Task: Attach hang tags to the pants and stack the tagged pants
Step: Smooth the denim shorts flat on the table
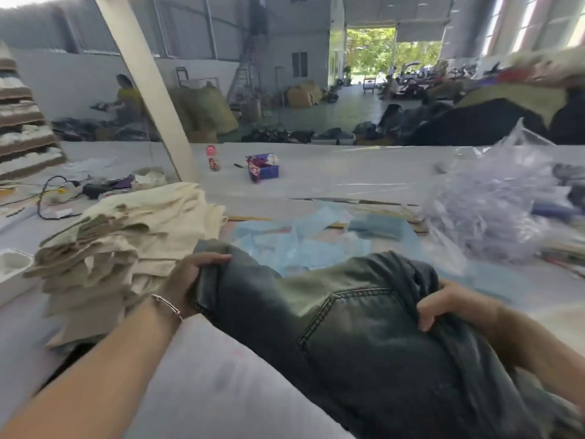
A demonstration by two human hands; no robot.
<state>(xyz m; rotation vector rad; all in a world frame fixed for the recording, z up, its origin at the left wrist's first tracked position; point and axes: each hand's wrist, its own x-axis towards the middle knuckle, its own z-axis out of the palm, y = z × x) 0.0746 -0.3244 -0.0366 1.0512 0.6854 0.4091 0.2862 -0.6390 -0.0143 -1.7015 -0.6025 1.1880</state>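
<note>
While both hands grip the dark jeans (364,327), their long axis runs from 10 o'clock to 4 o'clock across the tabletop (348,182). Left hand (186,286) holds the far end, right hand (443,305) bunches the fabric; the stack of pale pants (126,245) lies at 9 o'clock, nearer the left hand.

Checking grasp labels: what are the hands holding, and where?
Both grip the dark jeans: left hand on the folded edge at left, right hand on bunched denim at right.
</note>
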